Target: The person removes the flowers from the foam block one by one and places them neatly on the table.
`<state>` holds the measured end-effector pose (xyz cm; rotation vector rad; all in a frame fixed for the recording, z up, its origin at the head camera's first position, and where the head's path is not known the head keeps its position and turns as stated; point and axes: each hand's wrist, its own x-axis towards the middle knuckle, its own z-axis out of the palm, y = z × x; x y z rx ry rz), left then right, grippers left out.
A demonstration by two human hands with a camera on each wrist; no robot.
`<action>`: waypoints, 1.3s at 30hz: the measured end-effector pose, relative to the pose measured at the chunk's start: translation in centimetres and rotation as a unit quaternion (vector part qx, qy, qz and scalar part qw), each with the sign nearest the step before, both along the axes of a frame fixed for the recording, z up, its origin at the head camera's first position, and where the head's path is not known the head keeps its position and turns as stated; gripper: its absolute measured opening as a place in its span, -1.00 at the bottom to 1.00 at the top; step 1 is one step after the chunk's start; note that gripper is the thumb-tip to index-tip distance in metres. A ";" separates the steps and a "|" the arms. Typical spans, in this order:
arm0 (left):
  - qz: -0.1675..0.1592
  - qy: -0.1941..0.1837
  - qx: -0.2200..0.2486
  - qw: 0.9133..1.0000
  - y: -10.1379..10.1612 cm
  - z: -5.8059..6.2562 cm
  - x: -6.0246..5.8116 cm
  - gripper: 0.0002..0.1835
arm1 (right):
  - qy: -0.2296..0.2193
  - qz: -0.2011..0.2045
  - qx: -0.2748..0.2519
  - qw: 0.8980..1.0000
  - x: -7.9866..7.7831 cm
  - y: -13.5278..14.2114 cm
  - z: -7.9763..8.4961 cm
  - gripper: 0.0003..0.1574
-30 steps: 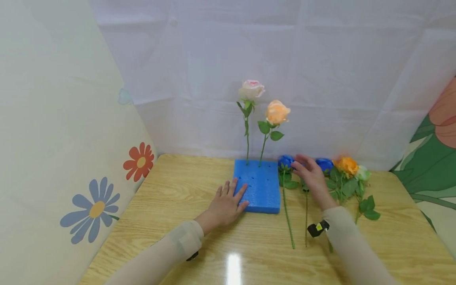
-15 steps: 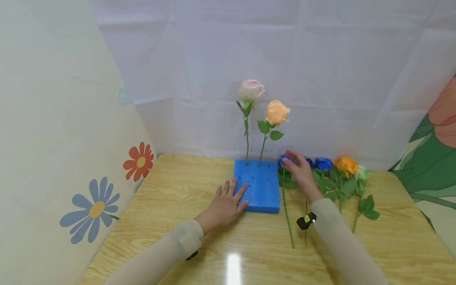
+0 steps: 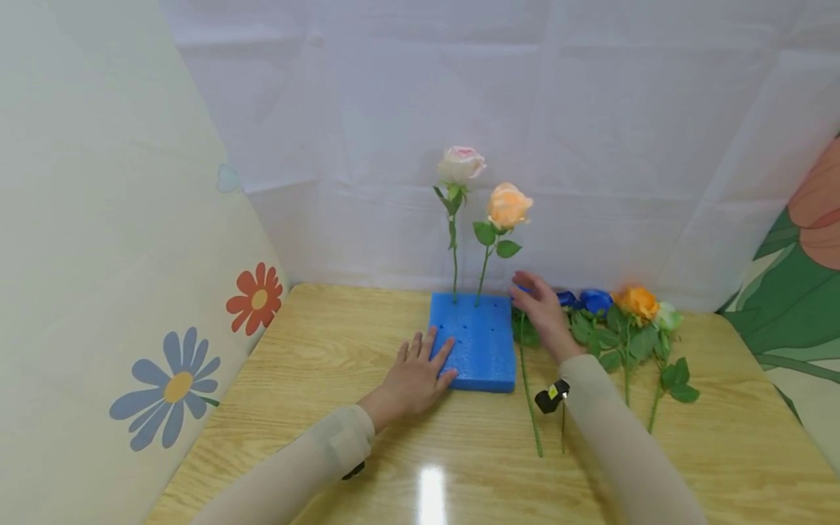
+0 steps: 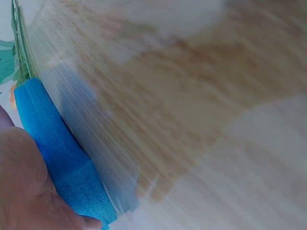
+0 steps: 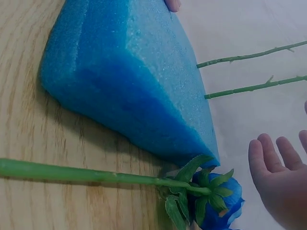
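A blue foam block (image 3: 484, 354) with several small holes lies on the wooden table. Spread over its left edge is my left hand (image 3: 410, 379), fingers straight and resting on it. Two roses stand upright in the block's back part: a pale pink one (image 3: 461, 165) and a peach one (image 3: 509, 206). My right hand (image 3: 545, 310) hovers at the block's back right corner, over the head of a lying blue rose. In the right wrist view that blue rose (image 5: 230, 206) lies along the block's side, and the hand's loosely bent fingers (image 5: 268, 153) are apart from it.
Right of the block lie more roses: another blue one (image 3: 596, 302), an orange one (image 3: 638, 302) and a whitish-green one (image 3: 668, 319), with overlapping leaves. A white cloth (image 3: 367, 146) hangs behind the table (image 3: 315, 350). Flower-patterned panels (image 3: 164, 255) stand at both sides.
My right hand has moved left, from between the blue roses to above the nearest one's head beside the block. The left hand has stayed on the block.
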<state>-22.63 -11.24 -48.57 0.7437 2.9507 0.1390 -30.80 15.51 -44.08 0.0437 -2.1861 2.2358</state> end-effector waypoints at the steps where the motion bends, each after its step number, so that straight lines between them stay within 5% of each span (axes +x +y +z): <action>1: 0.000 -0.001 -0.002 1.000 0.0 0.0 0.0 -0.28 | -0.003 0.001 -0.001 1.000 -0.1 -0.1 0.0 -0.31; 24: -0.008 0.004 0.013 1.000 -0.1 0.4 0.3 -0.28 | -0.022 0.021 0.021 0.999 -1.7 -2.9 0.4 -0.35; 39: -0.004 0.006 -0.001 1.000 0.0 0.3 0.2 -0.28 | 0.011 0.021 -0.009 1.000 -2.5 -4.5 -0.3 -0.36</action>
